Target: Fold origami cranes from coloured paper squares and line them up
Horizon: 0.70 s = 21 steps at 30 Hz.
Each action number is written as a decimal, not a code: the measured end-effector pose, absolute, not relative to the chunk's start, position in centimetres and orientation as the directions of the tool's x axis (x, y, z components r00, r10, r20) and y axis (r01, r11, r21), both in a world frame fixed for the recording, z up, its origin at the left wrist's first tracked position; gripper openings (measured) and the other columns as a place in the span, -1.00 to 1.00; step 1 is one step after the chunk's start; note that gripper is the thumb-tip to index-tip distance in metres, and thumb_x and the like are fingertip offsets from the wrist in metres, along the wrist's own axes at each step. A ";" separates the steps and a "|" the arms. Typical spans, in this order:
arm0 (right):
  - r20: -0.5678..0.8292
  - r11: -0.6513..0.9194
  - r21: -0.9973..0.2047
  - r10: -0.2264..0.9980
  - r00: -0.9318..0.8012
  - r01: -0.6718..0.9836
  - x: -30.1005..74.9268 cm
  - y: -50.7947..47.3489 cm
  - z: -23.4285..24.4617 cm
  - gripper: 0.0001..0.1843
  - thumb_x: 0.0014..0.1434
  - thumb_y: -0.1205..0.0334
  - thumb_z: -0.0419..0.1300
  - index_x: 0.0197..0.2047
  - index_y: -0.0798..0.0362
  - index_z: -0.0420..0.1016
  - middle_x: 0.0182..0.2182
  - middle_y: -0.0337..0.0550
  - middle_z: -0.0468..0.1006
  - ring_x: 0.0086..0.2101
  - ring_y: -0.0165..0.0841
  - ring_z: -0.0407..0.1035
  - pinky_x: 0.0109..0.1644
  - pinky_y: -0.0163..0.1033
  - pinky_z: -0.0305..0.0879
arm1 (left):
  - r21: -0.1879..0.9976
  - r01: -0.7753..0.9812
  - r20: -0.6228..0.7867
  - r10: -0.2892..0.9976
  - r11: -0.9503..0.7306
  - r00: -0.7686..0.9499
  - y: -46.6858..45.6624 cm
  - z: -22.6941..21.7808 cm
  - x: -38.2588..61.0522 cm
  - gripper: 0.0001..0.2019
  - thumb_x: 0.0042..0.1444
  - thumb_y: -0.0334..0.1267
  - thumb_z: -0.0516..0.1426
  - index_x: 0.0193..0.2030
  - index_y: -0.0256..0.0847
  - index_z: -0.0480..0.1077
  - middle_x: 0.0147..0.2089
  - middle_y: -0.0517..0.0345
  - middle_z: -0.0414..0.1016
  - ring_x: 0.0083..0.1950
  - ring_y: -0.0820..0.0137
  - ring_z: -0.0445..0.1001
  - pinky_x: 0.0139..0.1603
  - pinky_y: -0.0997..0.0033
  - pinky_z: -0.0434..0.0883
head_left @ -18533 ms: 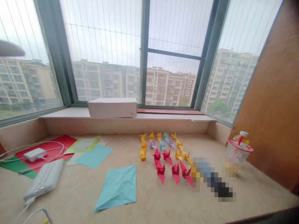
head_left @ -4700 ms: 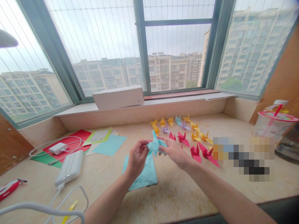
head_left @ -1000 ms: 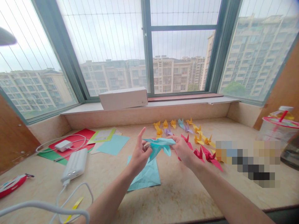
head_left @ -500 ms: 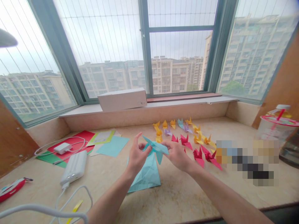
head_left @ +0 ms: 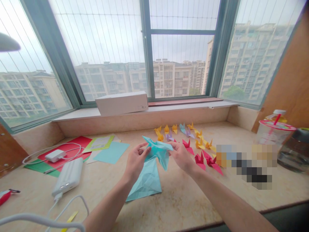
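A light blue folded paper (head_left: pixel 159 151) is stretched between my two hands above the counter, partly opened out, with pointed flaps at its upper left and lower right. My left hand (head_left: pixel 135 161) pinches its left side between thumb and fingers. On the right, my right hand (head_left: pixel 182 157) grips the other side, its fingertips partly hidden behind the paper. Below them a creased light blue sheet (head_left: pixel 148 182) lies on the counter. Past my right hand stand small folded paper cranes in yellow, purple and blue, with red cranes (head_left: pixel 200 160) nearest.
Flat coloured sheets, including a blue one (head_left: pixel 113 152), lie to the left beside a white charger (head_left: pixel 55 156) and a power bank (head_left: pixel 69 175) with cables. A lidded cup (head_left: pixel 274 132) with a straw stands at the right. A white box (head_left: pixel 123 103) rests on the sill.
The blue folded paper has spread wider between my hands, its body opening out. The whole view has shifted slightly, so the counter things appear farther left.
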State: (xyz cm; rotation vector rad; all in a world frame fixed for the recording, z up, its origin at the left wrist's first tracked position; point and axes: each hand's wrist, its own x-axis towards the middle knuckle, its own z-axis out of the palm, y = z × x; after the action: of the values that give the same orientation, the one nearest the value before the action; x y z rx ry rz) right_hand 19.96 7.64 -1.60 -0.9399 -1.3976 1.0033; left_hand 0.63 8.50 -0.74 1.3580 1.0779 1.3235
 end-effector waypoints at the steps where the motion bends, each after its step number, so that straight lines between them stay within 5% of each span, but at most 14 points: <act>1: 0.301 0.301 -0.954 0.952 -0.051 -0.009 20.0 7.6 -1.5 -0.74 0.08 0.11 0.24 -0.25 0.12 0.60 -0.36 -0.10 0.64 -0.35 -0.30 0.48 -0.26 -0.24 0.36 | 0.981 -0.028 0.194 0.980 -0.193 0.036 8.5 -0.7 0.7 -0.49 -0.03 0.00 0.32 -0.04 -0.34 0.47 -0.35 0.03 0.62 -0.31 0.29 0.56 -0.28 0.38 0.43; 7: 0.313 0.312 -0.950 0.950 0.025 0.030 20.2 7.8 -1.9 -0.67 0.02 0.16 0.30 -0.13 0.08 0.53 -0.29 -0.08 0.65 -0.26 -0.23 0.53 -0.18 -0.19 0.42 | 0.973 -0.094 0.218 0.974 -0.212 0.065 8.4 -0.6 0.8 -0.60 -0.04 0.00 0.33 -0.22 -0.32 0.55 -0.27 0.00 0.64 -0.31 0.33 0.55 -0.29 0.42 0.43; 12: 0.407 0.390 -0.883 0.913 0.014 0.261 20.6 7.7 -2.3 -0.70 0.09 0.17 0.27 -0.09 0.02 0.58 -0.24 -0.09 0.65 -0.24 -0.23 0.52 -0.14 -0.20 0.40 | 0.976 -0.076 0.208 0.977 -0.204 0.053 8.3 -0.4 0.7 -0.60 -0.02 0.03 0.31 -0.25 -0.31 0.53 -0.33 0.04 0.61 -0.36 0.36 0.51 -0.35 0.44 0.39; 21: 0.498 0.479 -0.802 0.866 -0.044 0.357 20.8 7.1 -2.0 -0.72 0.26 0.11 0.11 -0.16 0.04 0.60 -0.28 -0.11 0.64 -0.28 -0.23 0.49 -0.20 -0.23 0.33 | 0.946 0.164 0.273 0.960 -0.279 0.061 8.7 -1.3 0.9 -0.70 0.03 -0.02 0.23 -0.34 -0.28 0.47 -0.39 0.10 0.54 -0.36 0.36 0.46 -0.37 0.46 0.34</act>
State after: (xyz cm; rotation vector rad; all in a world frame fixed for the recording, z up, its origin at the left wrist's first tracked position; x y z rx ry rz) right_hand 20.82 7.06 -2.01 -1.0739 -1.6282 0.5795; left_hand 0.90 8.68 -1.33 1.5646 1.1605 1.2983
